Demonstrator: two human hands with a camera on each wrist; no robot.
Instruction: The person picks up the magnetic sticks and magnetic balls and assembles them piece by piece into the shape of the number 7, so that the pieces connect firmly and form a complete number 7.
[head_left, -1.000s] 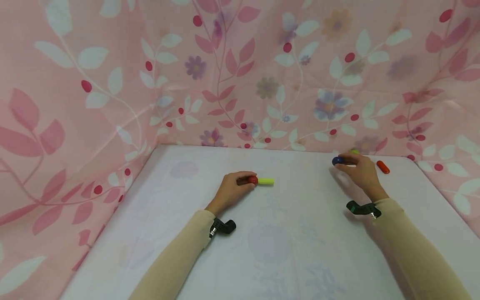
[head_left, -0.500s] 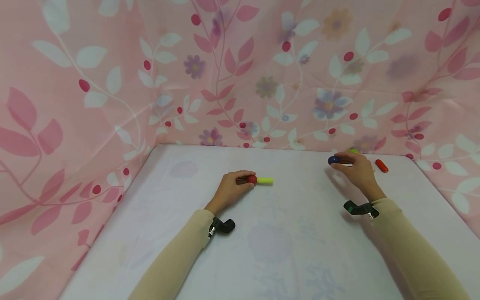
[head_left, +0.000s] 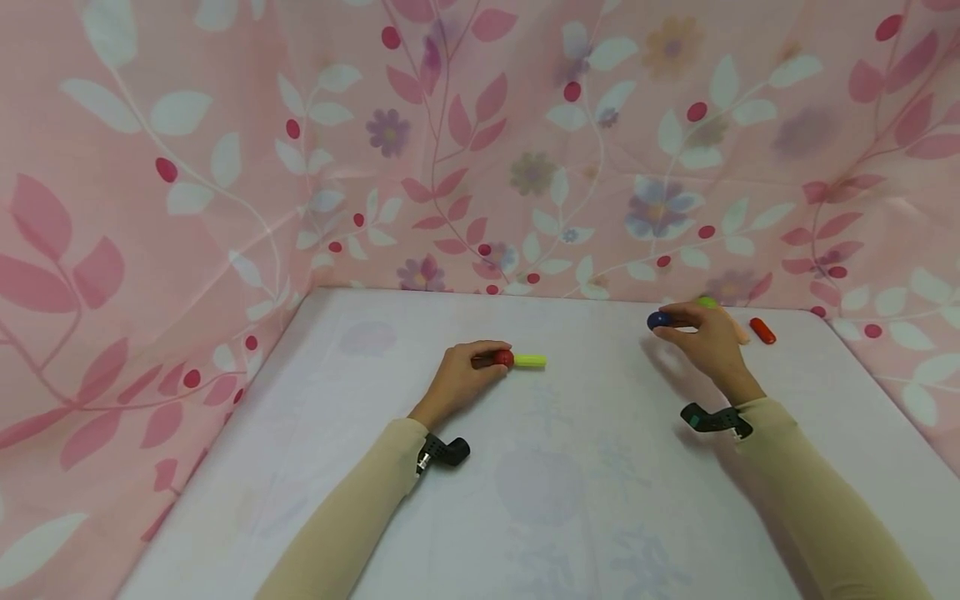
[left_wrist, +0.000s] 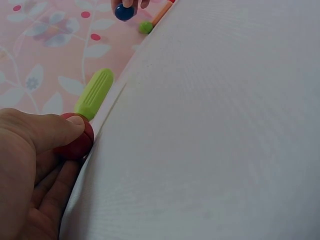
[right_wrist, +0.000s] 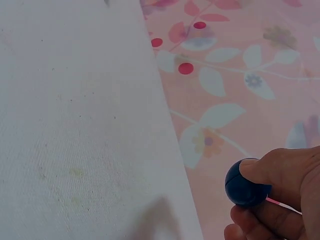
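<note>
My left hand pinches a red ball between thumb and fingers, low over the white table. From the ball a ribbed lime-green handle sticks out, pointing right in the head view. Toward the back right, my right hand holds a dark blue ball by thumb and fingertips, raised over the table with a shadow beneath. Behind that hand lie a green ball with an orange handle, partly hidden in the head view. A short red rod is just right of them.
The white-covered table ends at a pink floral curtain along the back and sides. Each wrist carries a small black camera, such as the left wrist camera.
My right hand has moved a little to the left with the blue ball, uncovering more of the orange handle behind it. The left hand and red ball stay nearly still.
</note>
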